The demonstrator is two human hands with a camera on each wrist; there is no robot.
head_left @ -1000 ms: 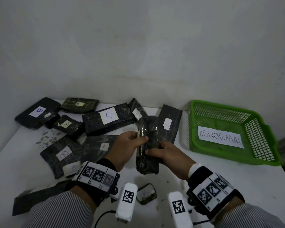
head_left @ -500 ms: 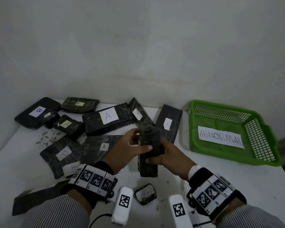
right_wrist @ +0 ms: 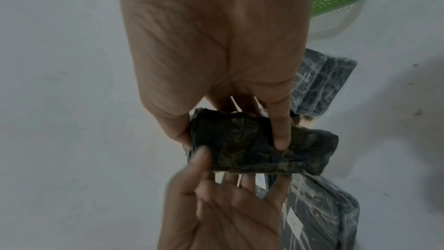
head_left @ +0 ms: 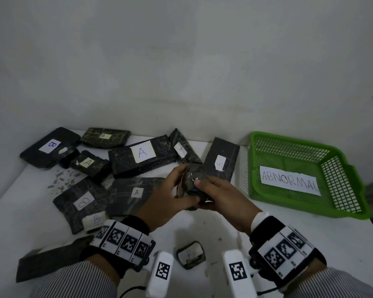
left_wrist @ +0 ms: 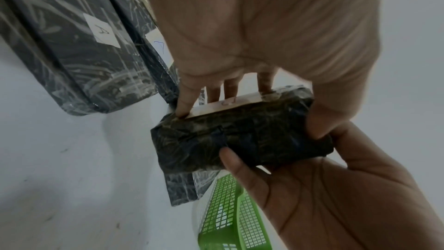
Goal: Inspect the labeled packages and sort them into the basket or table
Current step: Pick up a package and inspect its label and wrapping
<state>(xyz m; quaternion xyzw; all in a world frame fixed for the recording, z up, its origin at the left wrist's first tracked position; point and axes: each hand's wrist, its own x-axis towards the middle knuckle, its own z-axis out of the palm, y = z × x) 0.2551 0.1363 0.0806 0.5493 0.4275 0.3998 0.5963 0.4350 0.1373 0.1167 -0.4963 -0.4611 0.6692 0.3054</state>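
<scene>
A: Count of items on the table?

B: Ten dark wrapped packages lay on it: nine labelled, one strip near the left sleeve showing no label. One green basket marked ABNORMAL, nothing in it. An eleventh, the held package, was off the table.

A: Its position relative to the grip?

B: Between both hands, above the table, the basket well to the right of the grip. A paper label sat on its far face, under the left fingertips.

A: Hand pose?

B: Left hand curled round the left end, thumb near. Right hand clasped the right end, thumb pressed on top. Both grips closed on it.
</scene>
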